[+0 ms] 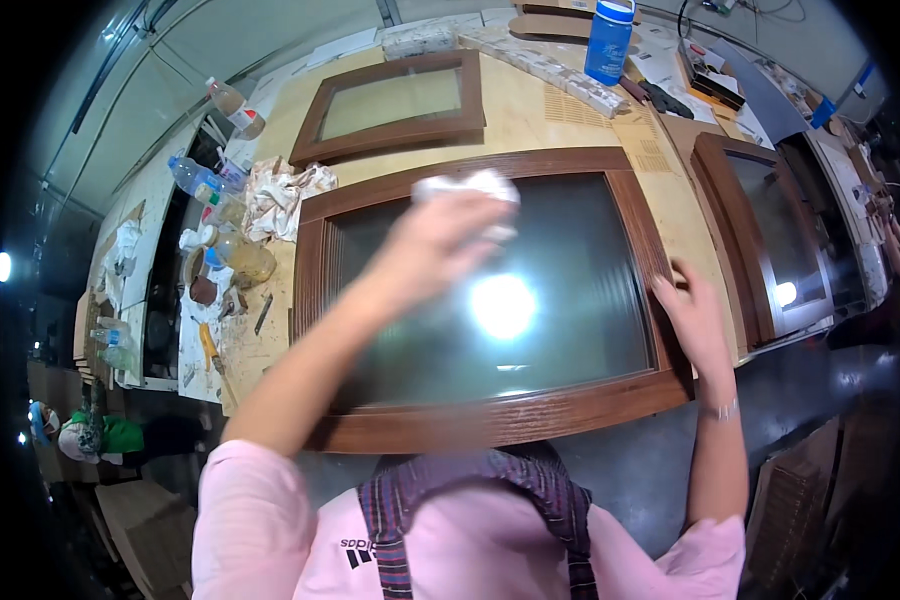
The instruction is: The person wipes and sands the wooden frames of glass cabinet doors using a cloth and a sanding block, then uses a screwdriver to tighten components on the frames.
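A brown wooden-framed glass panel (570, 230) lies flat on the table in front of me, its glass reflecting a bright lamp. Over the upper middle of the glass, my left hand (445, 235), blurred by motion, is closed on a crumpled white cloth (490, 187). The cloth is at the glass near the frame's far rail; whether all of it touches cannot be made out. At the panel's right edge, my right hand (692, 310) grips the wooden frame with curled fingers. Part of the glass is hidden by my left forearm.
Beyond lies a smaller framed panel (390, 105); another panel (760, 240) stands at the right. On the left are crumpled rags (275, 195), bottles (240, 255) and a yellow-handled tool (208, 345). A blue bottle (608, 45) stands at the back. A person (110, 435) is far left.
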Available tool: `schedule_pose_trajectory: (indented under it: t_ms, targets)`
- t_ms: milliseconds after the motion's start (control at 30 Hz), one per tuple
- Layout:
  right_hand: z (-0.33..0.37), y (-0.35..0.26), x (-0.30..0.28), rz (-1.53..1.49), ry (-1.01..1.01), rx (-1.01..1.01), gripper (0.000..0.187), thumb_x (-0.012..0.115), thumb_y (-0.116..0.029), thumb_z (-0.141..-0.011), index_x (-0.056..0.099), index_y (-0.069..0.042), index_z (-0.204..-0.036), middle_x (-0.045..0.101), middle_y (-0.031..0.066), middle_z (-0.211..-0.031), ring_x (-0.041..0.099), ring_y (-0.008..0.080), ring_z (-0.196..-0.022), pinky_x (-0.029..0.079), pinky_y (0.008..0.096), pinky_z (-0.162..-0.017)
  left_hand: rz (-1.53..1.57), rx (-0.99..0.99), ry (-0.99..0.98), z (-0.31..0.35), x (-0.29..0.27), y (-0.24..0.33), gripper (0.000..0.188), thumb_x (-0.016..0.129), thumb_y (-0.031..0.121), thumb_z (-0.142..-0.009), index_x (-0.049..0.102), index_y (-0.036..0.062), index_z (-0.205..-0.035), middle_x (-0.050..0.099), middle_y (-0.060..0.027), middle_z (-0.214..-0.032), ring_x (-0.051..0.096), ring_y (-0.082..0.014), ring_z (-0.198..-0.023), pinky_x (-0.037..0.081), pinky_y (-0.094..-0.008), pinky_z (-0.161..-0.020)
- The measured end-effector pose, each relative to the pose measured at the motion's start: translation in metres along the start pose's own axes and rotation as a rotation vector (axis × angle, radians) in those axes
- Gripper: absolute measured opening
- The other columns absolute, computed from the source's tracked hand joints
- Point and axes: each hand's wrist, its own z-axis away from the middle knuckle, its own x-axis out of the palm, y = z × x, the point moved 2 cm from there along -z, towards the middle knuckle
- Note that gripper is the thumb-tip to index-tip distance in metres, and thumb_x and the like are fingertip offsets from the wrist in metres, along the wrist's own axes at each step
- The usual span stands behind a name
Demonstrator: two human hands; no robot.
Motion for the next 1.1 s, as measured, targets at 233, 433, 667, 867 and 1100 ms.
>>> schedule_pose_trajectory:
  t_ms: [233, 433, 667, 867, 1100]
  targets:
    - [-0.033, -0.017, 0.023, 0.208, -0.089, 0.11, 0.058, 0.061, -0.043, -0.092, 0.056, 0.012, -0.112, 0.066, 0.0356, -0.094, 0.065, 0.0503, -0.093, 0.052, 0.0516, -0.083, 0.012, 0.157, -0.305, 0.085, -0.019, 0.018, 0.045, 0.068, -0.009, -0.064, 0.076, 0.0128, -0.102, 0.068, -0.0098, -0.114, 0.06, -0.0311, -0.099, 0.054, -0.04, -0.088]
    - [-0.036, -0.03, 0.029, 0.172, -0.114, 0.103, 0.057, 0.062, -0.042, -0.092, 0.056, 0.013, -0.106, 0.065, 0.0366, -0.092, 0.064, 0.0508, -0.091, 0.051, 0.0515, -0.081, 0.025, 0.157, -0.157, 0.056, 0.015, 0.024, 0.059, 0.067, -0.008, -0.071, 0.066, 0.01, -0.127, 0.067, -0.0141, -0.115, 0.063, -0.0334, -0.093, 0.053, -0.0421, -0.085]
    - [-0.033, -0.018, 0.021, 0.131, -0.051, 0.104, 0.054, 0.063, -0.041, -0.091, 0.056, 0.012, -0.102, 0.065, 0.0358, -0.09, 0.065, 0.05, -0.09, 0.052, 0.0503, -0.08, -0.051, 0.186, -0.23, 0.052, 0.002, 0.014, 0.049, 0.069, -0.006, -0.072, 0.066, 0.0052, -0.119, 0.067, -0.0111, -0.115, 0.061, -0.0322, -0.097, 0.053, -0.0402, -0.085]
    - [-0.035, -0.034, 0.03, 0.135, -0.076, 0.121, 0.056, 0.063, -0.043, -0.091, 0.057, 0.012, -0.101, 0.065, 0.0359, -0.094, 0.064, 0.0495, -0.093, 0.052, 0.0499, -0.082, -0.114, 0.11, -0.139, 0.037, 0.013, 0.01, 0.046, 0.064, -0.011, -0.071, 0.07, 0.0057, -0.114, 0.066, -0.0093, -0.109, 0.058, -0.0304, -0.093, 0.052, -0.0394, -0.081]
    - [-0.031, -0.023, 0.021, 0.186, -0.043, 0.162, 0.061, 0.063, -0.044, -0.09, 0.058, 0.014, -0.106, 0.065, 0.0376, -0.1, 0.064, 0.0496, -0.098, 0.051, 0.0484, -0.087, 0.015, -0.031, -0.404, 0.105, -0.055, -0.004, 0.045, 0.062, -0.013, -0.069, 0.076, 0.0067, -0.107, 0.067, -0.0083, -0.102, 0.06, -0.0293, -0.095, 0.052, -0.0385, -0.085]
